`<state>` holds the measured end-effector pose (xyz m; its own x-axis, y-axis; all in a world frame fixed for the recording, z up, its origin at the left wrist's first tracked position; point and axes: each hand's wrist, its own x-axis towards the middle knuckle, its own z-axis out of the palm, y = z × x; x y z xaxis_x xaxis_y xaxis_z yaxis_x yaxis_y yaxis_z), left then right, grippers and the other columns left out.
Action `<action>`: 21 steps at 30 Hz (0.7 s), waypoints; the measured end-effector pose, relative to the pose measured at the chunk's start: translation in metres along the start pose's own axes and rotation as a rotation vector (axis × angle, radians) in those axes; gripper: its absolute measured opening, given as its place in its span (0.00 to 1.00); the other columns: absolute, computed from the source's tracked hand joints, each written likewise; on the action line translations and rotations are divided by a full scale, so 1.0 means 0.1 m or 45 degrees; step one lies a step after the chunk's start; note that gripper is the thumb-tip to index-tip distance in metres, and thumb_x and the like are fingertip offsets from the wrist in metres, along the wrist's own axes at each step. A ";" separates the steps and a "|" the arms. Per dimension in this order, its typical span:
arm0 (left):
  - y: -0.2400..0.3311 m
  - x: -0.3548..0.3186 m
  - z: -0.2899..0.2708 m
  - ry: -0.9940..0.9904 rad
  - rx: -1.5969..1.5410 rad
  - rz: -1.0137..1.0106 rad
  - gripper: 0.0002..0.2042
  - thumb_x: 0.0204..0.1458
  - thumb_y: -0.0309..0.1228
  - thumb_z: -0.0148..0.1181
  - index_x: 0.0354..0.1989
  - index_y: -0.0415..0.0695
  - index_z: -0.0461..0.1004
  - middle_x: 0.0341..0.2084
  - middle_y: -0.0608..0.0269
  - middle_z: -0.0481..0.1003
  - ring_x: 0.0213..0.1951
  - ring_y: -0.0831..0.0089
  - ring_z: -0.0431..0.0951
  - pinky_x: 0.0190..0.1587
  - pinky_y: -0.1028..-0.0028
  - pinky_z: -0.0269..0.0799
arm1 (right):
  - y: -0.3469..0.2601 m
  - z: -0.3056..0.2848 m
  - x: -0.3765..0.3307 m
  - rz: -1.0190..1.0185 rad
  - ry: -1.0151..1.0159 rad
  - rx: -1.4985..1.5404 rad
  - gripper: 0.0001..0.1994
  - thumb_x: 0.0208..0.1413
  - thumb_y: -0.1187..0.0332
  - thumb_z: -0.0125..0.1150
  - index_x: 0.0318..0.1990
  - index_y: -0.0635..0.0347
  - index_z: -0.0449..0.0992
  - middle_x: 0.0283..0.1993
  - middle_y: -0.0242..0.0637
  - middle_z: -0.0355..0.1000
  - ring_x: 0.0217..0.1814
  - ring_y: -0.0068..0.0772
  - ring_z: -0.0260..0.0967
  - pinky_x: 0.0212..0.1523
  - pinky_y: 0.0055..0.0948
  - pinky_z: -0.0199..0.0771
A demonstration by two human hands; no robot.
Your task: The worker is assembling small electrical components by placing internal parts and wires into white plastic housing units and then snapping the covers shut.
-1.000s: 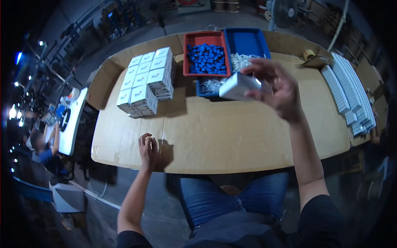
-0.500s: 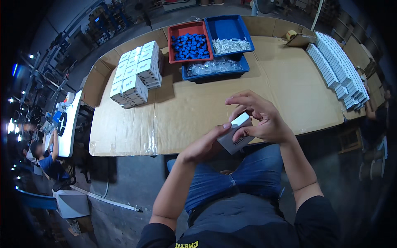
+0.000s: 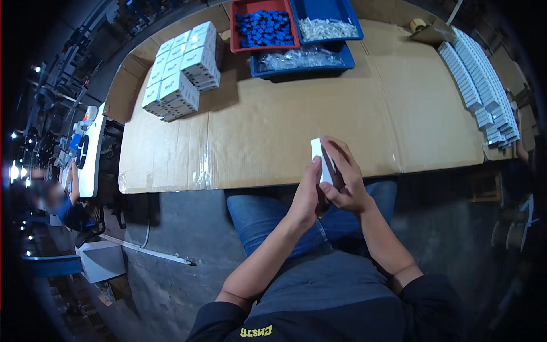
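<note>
The white carton [image 3: 317,148] sits between the left hand [image 3: 305,196] and the right hand [image 3: 350,187], toward one o'clock from the left and ten from the right; both hands press against its sides. Its print cannot be made out. At ten o'clock on the desk [image 3: 273,131], stacked white cartons [image 3: 179,71] bear small printed logos. At eleven, a red tray [image 3: 265,49] holds blue plastic pieces [image 3: 265,28]; at twelve, an upper blue tray [image 3: 319,8] holds white pieces [image 3: 326,29], a lower blue tray [image 3: 302,72] clear plastic ones.

my left hand [image 3: 306,196] and right hand [image 3: 350,185] gripping, facing each other, right of frame centre, fingers [image 3: 343,157] angled upward, forearms [image 3: 263,259] slanting from below
</note>
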<state>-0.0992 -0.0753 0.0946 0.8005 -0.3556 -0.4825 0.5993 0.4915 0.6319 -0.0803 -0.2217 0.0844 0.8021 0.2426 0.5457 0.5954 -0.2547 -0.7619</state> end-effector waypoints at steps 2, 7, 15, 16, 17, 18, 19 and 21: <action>0.00 0.01 0.04 -0.035 0.025 0.041 0.33 0.68 0.62 0.45 0.65 0.44 0.66 0.49 0.57 0.77 0.48 0.67 0.82 0.50 0.67 0.80 | 0.08 0.04 -0.02 0.014 0.045 0.004 0.38 0.57 0.54 0.66 0.70 0.71 0.66 0.68 0.59 0.65 0.70 0.58 0.65 0.70 0.46 0.65; 0.20 0.03 0.12 0.010 -0.013 -0.090 0.30 0.68 0.60 0.47 0.63 0.45 0.66 0.42 0.63 0.77 0.37 0.77 0.78 0.41 0.74 0.77 | 0.24 0.08 0.02 -0.180 0.123 -0.118 0.36 0.65 0.50 0.61 0.68 0.76 0.67 0.66 0.62 0.68 0.67 0.61 0.70 0.67 0.48 0.70; 0.11 0.15 0.05 0.053 -0.035 0.056 0.24 0.70 0.55 0.49 0.55 0.44 0.67 0.32 0.68 0.72 0.27 0.83 0.71 0.31 0.78 0.70 | 0.37 0.20 0.08 -0.260 0.110 -0.170 0.35 0.73 0.47 0.44 0.68 0.78 0.65 0.67 0.68 0.66 0.68 0.68 0.69 0.66 0.50 0.73; 0.10 0.16 0.05 0.053 -0.038 0.051 0.24 0.70 0.55 0.49 0.55 0.44 0.67 0.32 0.68 0.72 0.27 0.83 0.71 0.31 0.78 0.70 | 0.38 0.22 0.08 -0.255 0.109 -0.172 0.35 0.73 0.47 0.44 0.68 0.78 0.65 0.67 0.68 0.66 0.68 0.68 0.69 0.66 0.50 0.73; 0.10 0.16 0.05 0.087 -0.011 0.085 0.24 0.70 0.55 0.49 0.54 0.44 0.67 0.32 0.68 0.72 0.27 0.83 0.71 0.30 0.78 0.70 | 0.40 0.24 0.07 -0.259 0.114 -0.165 0.35 0.74 0.48 0.43 0.68 0.78 0.65 0.67 0.68 0.66 0.68 0.68 0.69 0.66 0.50 0.73; 0.10 0.15 0.05 0.125 0.017 0.123 0.25 0.70 0.56 0.48 0.54 0.43 0.67 0.32 0.68 0.72 0.27 0.82 0.72 0.30 0.78 0.70 | 0.41 0.27 0.07 -0.267 0.118 -0.152 0.35 0.74 0.48 0.41 0.69 0.78 0.64 0.67 0.68 0.66 0.67 0.69 0.69 0.66 0.50 0.73; 0.11 0.15 0.07 0.130 0.016 0.123 0.25 0.70 0.56 0.48 0.54 0.43 0.67 0.32 0.68 0.72 0.27 0.82 0.72 0.30 0.78 0.70 | 0.42 0.28 0.09 -0.265 0.116 -0.148 0.35 0.74 0.48 0.41 0.69 0.78 0.64 0.67 0.68 0.66 0.67 0.69 0.69 0.66 0.50 0.73; 0.15 0.15 0.11 0.196 0.015 0.172 0.25 0.70 0.55 0.48 0.53 0.43 0.67 0.31 0.69 0.71 0.27 0.82 0.72 0.29 0.78 0.70 | 0.43 0.31 0.12 -0.277 0.114 -0.143 0.35 0.75 0.48 0.39 0.69 0.77 0.64 0.67 0.68 0.66 0.67 0.69 0.70 0.65 0.50 0.74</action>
<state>-0.0782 -0.0817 0.1034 0.8627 -0.1608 -0.4794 0.4874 0.5168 0.7038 -0.0462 -0.2010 0.0477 0.6524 0.2202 0.7252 0.7517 -0.3093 -0.5824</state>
